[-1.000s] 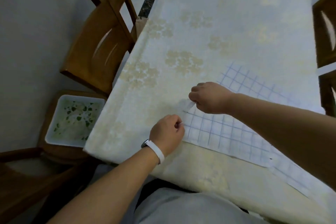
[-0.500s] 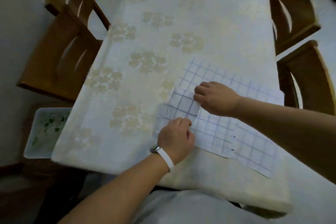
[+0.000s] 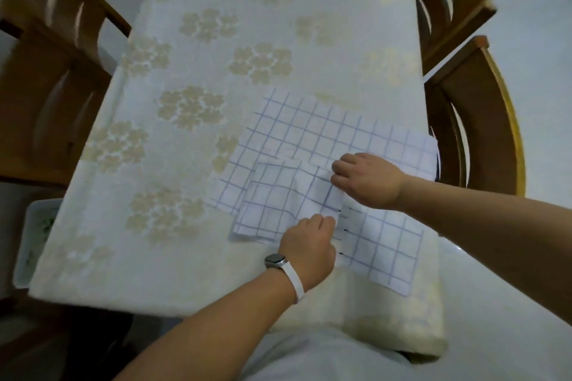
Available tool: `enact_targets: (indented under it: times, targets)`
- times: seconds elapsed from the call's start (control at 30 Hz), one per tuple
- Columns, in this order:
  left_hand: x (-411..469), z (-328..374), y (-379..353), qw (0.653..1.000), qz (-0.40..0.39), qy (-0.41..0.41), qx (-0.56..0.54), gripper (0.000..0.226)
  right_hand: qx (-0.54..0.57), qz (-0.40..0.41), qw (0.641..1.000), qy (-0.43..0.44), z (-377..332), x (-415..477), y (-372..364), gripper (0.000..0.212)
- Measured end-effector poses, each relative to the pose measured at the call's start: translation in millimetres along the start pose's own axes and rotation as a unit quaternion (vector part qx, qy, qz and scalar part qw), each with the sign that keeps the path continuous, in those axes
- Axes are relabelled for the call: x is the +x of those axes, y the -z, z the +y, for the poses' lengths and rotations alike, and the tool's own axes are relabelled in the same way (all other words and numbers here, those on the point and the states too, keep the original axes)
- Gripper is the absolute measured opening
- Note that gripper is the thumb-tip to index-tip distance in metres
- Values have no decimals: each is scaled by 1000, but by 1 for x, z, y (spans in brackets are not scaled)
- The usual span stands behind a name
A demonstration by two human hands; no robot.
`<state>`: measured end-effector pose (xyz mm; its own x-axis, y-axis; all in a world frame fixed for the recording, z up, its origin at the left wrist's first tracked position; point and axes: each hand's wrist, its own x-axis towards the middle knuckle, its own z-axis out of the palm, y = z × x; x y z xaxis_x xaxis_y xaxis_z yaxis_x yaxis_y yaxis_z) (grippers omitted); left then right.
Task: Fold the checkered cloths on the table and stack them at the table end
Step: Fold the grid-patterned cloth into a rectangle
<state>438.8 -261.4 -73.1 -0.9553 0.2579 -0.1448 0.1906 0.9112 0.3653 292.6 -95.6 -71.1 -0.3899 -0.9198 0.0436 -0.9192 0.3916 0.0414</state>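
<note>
A white checkered cloth (image 3: 322, 130) with thin blue lines lies on the table (image 3: 216, 102) near its front right corner. Its left edge is folded over toward the right, and the folded flap (image 3: 272, 204) lies on top of the cloth. My left hand (image 3: 309, 246), with a white watch on the wrist, pinches the flap's near edge. My right hand (image 3: 365, 179) pinches the flap's far edge with curled fingers. The cloth's right part (image 3: 383, 244) lies flat and reaches the table's right edge.
The table carries a cream tablecloth with pale flower prints. Wooden chairs stand at the left (image 3: 52, 71) and at the right (image 3: 470, 108). A white tray (image 3: 34, 241) sits low at the left, beside the table's front corner.
Both hands have carried the cloth's left edge to the right, so the folded flap has grown. The view has also swung to the right.
</note>
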Motion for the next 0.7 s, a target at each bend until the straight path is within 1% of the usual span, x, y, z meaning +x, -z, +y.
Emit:
enact_targets:
  times: [0.17, 0.3, 0.43, 0.6, 0.7]
  targets:
    - [13, 13, -24, 998, -42, 1, 45, 35, 28, -13, 999, -15, 9, -16, -32, 17]
    - [13, 19, -40, 996, -68, 8, 56, 38, 57, -28, 998, -30, 8, -21, -51, 28]
    - [10, 23, -45, 991, -104, 2, 82, 46, 75, -22, 997, -24, 8, -24, -57, 28]
    - [4, 23, -49, 992, -108, -7, 70, 51, 89, -11, 995, -33, 10, -25, -61, 33]
    - [1, 20, -53, 994, -96, -8, 58, 55, 87, -16, 995, -39, 12, -26, -63, 34]
